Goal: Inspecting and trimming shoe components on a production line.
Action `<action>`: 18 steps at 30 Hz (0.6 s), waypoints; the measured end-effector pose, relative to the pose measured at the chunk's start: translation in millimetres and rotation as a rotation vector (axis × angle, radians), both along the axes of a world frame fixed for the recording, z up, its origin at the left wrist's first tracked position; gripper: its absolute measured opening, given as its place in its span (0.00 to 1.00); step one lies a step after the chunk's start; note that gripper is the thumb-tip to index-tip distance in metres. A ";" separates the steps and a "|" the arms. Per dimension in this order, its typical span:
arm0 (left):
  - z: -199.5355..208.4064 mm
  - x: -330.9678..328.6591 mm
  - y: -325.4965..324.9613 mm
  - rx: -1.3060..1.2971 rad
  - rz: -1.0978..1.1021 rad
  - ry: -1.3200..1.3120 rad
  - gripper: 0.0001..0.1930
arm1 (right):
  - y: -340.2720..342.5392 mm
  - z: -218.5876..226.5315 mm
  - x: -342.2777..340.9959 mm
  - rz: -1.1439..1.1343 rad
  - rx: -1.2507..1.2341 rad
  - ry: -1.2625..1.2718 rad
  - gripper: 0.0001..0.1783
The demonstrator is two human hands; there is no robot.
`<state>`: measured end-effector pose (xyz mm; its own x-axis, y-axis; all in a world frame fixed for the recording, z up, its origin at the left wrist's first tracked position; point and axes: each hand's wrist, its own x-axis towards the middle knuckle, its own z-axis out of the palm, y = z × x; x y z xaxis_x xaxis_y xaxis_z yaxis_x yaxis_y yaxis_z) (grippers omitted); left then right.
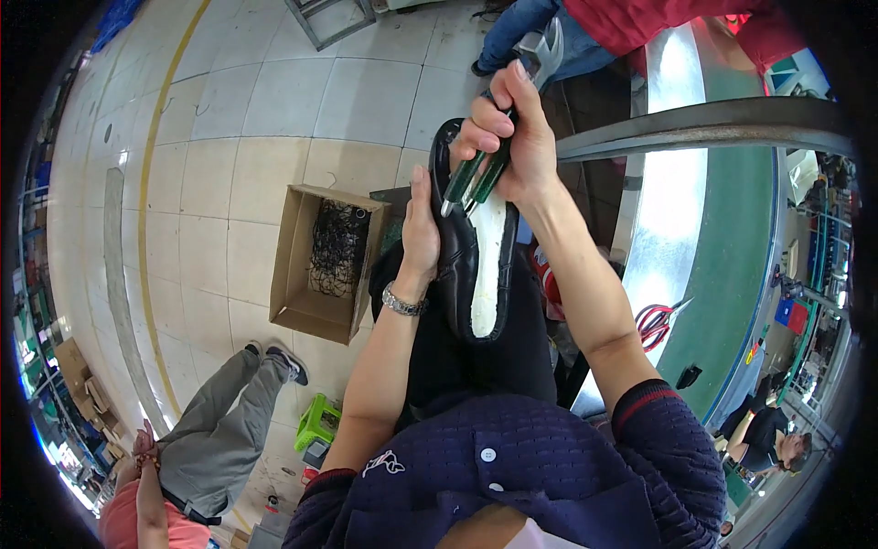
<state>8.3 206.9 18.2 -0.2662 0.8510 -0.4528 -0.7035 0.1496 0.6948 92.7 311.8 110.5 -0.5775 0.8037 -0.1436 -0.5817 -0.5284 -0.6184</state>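
A black leather shoe (457,261) lies bottom up across my lap, its long pale underside (487,274) showing. My left hand (421,231) holds the shoe along its left side; part of the fingers is hidden. My right hand (514,133) is closed round a pair of pincers with dark green handles (477,178) and a metal head (545,53). The pincers' head points up and away from me, while the handle ends reach down over the shoe's underside. Whether those ends touch the shoe I cannot tell.
An open cardboard box (291,306) with a dark wiry tangle stands on the tiled floor at left. A curved metal bar (704,126) crosses at right, over a green-topped bench (722,274) carrying red-handled scissors (654,322). Other people are at far right and lower left.
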 end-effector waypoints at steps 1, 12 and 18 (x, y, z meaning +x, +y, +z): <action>5.2 0.8 1.0 -0.001 -0.003 -0.003 0.29 | 0.7 -4.2 1.8 -0.025 -0.091 0.053 0.20; 16.3 -2.6 -5.6 0.112 -0.065 0.040 0.26 | -14.6 23.6 -16.2 -0.086 -0.095 -0.036 0.19; 13.5 -0.9 -8.2 0.091 -0.145 0.244 0.28 | -17.4 43.7 -36.4 0.210 0.180 -0.191 0.15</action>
<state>7.4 198.7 31.6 -0.2306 0.9221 -0.3107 -0.4895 0.1660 0.8561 56.3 294.4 154.1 -0.7094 0.6924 -0.1317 -0.3363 -0.4967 -0.8001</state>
